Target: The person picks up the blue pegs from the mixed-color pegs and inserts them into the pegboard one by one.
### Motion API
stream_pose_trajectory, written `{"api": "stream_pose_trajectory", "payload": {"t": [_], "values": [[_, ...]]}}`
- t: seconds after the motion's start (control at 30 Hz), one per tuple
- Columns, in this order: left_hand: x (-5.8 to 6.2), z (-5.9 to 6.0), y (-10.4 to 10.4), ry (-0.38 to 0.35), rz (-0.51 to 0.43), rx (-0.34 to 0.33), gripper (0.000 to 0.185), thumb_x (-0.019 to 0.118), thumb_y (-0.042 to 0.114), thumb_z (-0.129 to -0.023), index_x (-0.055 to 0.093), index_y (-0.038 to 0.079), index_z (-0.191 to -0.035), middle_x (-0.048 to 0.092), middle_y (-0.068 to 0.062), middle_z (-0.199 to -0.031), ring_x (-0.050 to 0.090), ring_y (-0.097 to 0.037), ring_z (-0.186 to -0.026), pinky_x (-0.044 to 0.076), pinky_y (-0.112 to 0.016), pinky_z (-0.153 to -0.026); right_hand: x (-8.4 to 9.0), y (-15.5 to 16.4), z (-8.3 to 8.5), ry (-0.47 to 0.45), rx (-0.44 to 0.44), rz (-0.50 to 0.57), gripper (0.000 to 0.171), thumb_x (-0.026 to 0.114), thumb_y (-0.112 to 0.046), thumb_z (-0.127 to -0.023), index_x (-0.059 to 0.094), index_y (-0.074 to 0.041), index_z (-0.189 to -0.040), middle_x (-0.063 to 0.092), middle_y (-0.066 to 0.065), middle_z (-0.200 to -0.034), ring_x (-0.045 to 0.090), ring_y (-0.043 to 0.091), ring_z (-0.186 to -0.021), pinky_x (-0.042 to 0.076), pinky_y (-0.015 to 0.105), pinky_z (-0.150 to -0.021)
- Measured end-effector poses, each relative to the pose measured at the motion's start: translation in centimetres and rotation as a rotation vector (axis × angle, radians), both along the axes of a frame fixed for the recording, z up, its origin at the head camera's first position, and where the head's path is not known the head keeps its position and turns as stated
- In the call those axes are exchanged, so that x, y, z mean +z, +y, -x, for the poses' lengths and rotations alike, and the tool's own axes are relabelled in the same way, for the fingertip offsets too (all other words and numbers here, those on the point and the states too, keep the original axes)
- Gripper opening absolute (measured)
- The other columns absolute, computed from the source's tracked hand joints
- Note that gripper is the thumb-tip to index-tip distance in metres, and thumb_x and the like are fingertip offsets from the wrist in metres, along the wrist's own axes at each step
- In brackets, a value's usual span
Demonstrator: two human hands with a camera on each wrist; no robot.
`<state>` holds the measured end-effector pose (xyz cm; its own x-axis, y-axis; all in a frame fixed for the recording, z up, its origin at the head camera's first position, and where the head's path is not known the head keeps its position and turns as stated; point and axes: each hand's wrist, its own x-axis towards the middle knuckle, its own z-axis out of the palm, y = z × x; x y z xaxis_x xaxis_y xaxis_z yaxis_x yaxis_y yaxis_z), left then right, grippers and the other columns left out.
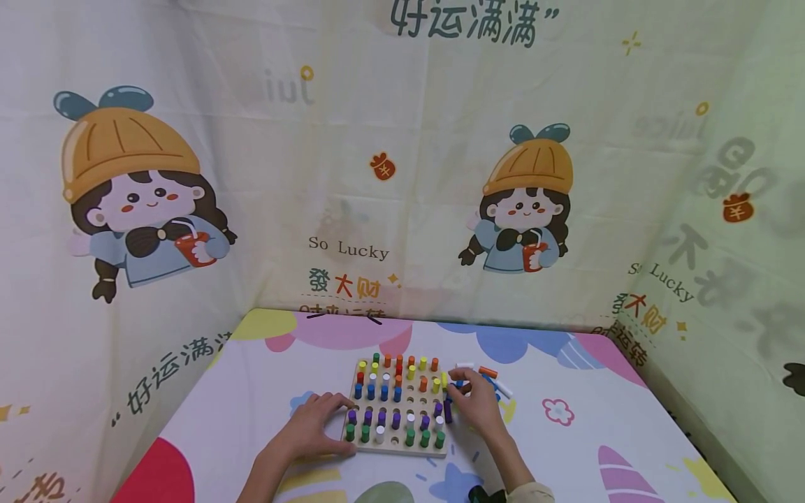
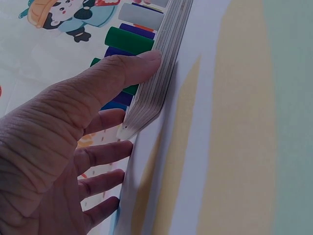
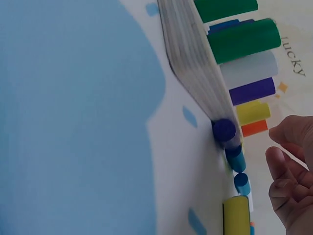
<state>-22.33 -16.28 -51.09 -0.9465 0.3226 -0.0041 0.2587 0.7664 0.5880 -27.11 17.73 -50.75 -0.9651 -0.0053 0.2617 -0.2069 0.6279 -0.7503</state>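
Observation:
A wooden pegboard (image 1: 396, 450) with rows of coloured pegs lies on the table. My left hand (image 1: 314, 423) rests at its near left corner; in the left wrist view the thumb (image 2: 142, 66) presses the layered edge while the other fingers extend fairly straight beside the corner. Over the board's right side is my right hand (image 1: 478, 398), its fingertips close to a yellow peg (image 1: 444, 379). The right wrist view shows a gap between thumb and index finger, with nothing visible in it. A dark purple peg (image 3: 224, 130) stands against the board's right edge.
Loose pegs lie to the right of the board, among them an orange peg (image 1: 488, 372) and a white peg (image 1: 504, 389). A patterned cloth (image 1: 566, 447) covers the table. Printed curtains (image 1: 428, 209) hang behind and at both sides.

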Motion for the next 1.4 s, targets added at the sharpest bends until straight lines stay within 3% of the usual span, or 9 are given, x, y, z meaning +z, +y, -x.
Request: {"api": "stream_pose_trajectory", "payload": {"t": [0.3, 0.57, 0.9, 1.17, 1.4], "values": [[0.3, -0.1, 0.1, 0.002, -0.009, -0.001, 0.067, 0.088, 0.057, -0.070, 0.062, 0.026, -0.124, 0.062, -0.007, -0.134, 0.050, -0.035, -0.121, 0.042, -0.068, -0.102, -0.3, 0.4, 0.1, -0.005, 0.040, -0.036, 0.028, 0.075, -0.006, -0.090, 0.069, -0.002, -0.117, 0.071, 0.015, -0.113, 0.058, 0.012, -0.072, 0.048, 0.024, -0.059], [0.4, -0.1, 0.1, -0.009, -0.009, 0.006, 0.067, 0.088, 0.057, -0.070, 0.063, 0.026, -0.124, 0.061, -0.008, -0.135, 0.050, -0.036, -0.123, 0.041, -0.070, -0.102, -0.9, 0.8, 0.9, -0.039, 0.059, -0.102, 0.031, 0.076, -0.008, -0.091, 0.069, -0.006, -0.120, 0.070, 0.013, -0.117, 0.058, 0.012, -0.074, 0.050, 0.025, -0.061], [0.2, -0.1, 0.1, 0.004, -0.006, -0.001, 0.068, 0.088, 0.057, -0.070, 0.063, 0.026, -0.124, 0.062, -0.007, -0.134, 0.051, -0.035, -0.121, 0.043, -0.069, -0.101, -0.8, 0.6, 1.2, -0.021, 0.097, -0.183, 0.028, 0.077, -0.009, -0.089, 0.071, -0.004, -0.115, 0.069, 0.010, -0.108, 0.051, 0.013, -0.072, 0.045, 0.023, -0.059], [0.3, 0.0, 0.0, 0.030, -0.008, -0.011, 0.068, 0.088, 0.058, -0.069, 0.063, 0.026, -0.123, 0.063, -0.007, -0.132, 0.052, -0.035, -0.121, 0.043, -0.067, -0.101, -0.5, 0.4, 0.9, -0.009, 0.061, -0.266, 0.022, 0.078, -0.016, -0.090, 0.073, -0.005, -0.108, 0.064, 0.006, -0.098, 0.049, 0.013, -0.072, 0.041, 0.026, -0.060], [0.1, -0.1, 0.0, 0.012, -0.008, -0.002, 0.069, 0.088, 0.058, -0.069, 0.063, 0.026, -0.124, 0.063, -0.006, -0.132, 0.052, -0.034, -0.121, 0.043, -0.067, -0.102, -0.2, 0.3, 0.4, -0.029, 0.018, -0.328, 0.028, 0.079, -0.024, -0.089, 0.073, -0.005, -0.110, 0.064, 0.004, -0.098, 0.051, 0.013, -0.074, 0.046, 0.028, -0.064]]}}
